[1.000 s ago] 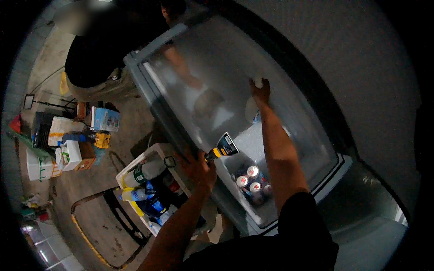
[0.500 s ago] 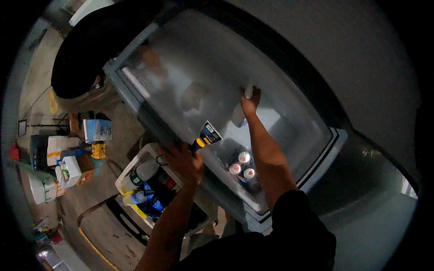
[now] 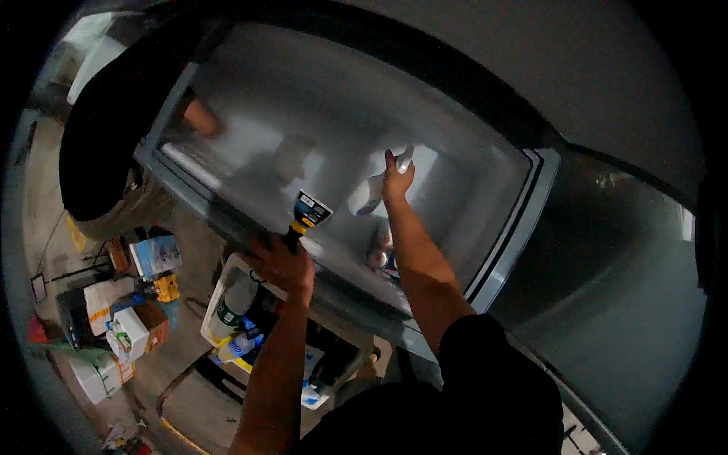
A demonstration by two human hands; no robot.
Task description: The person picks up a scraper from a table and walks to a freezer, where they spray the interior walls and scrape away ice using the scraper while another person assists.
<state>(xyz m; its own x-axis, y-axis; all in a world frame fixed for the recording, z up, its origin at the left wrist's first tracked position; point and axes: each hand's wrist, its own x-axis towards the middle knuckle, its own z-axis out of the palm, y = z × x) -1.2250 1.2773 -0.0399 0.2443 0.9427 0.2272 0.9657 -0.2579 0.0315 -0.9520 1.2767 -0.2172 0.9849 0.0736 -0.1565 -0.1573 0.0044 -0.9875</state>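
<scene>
Black sleeve (image 3: pixel 478 356) nearest me, my right arm coming out of it; off to my left, a pale open crate (image 3: pixel 218 296) with a plastic bottle (image 3: pixel 240 294) in it. My left hand (image 3: pixel 279 264) is at the near rim of an open grey chest freezer (image 3: pixel 516 227), thumb side closed on a scraper (image 3: pixel 311 211), other fingers spread, blade pointing inward. Drink cans (image 3: pixel 377 260) sit low inside, partly behind my right forearm. Beyond them, my right hand (image 3: pixel 398 178) is wrapped round the neck of a white bottle (image 3: pixel 365 196), maybe a sprayer, tilted inside the freezer. Far left, a co-worker's forearm (image 3: pixel 201 119) reaches in. Step in hand, I'd judge: working the bottle inside. Next move calls for a firm grip, blade clear of that arm.
</scene>
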